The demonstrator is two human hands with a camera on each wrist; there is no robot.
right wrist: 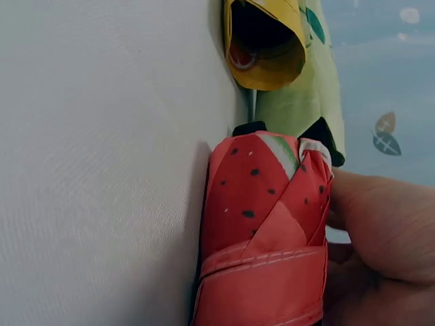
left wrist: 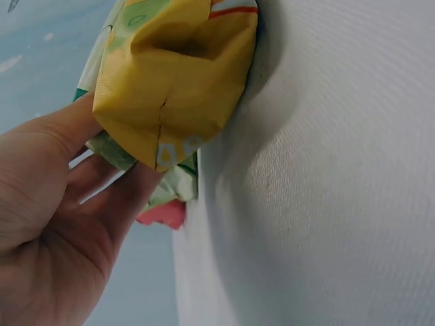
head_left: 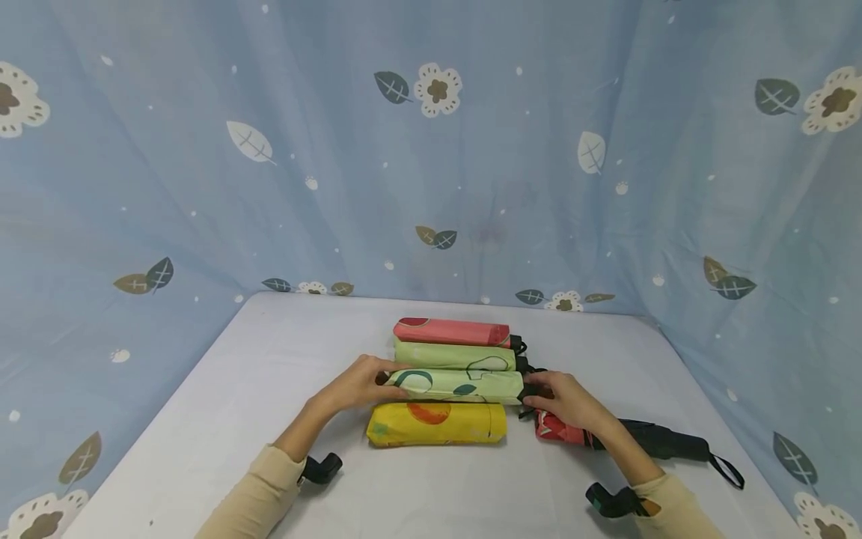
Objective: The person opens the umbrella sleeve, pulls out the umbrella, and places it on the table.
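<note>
The left hand [head_left: 364,382] and right hand [head_left: 567,397] pinch opposite ends of the nearer green umbrella [head_left: 447,385], just beyond the yellow cover [head_left: 465,427], apparently lining it up, which next likely calls for an even release.

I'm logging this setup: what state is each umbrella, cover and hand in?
Pink umbrella: covered, black end protruding
Rear green umbrella: covered, lying flat
Front green umbrella: covered, held at both ends
Yellow cover: lying, right end open
Watermelon-print umbrella: folded, band wrapped
Left hand: gripping
Right hand: gripping
</note>
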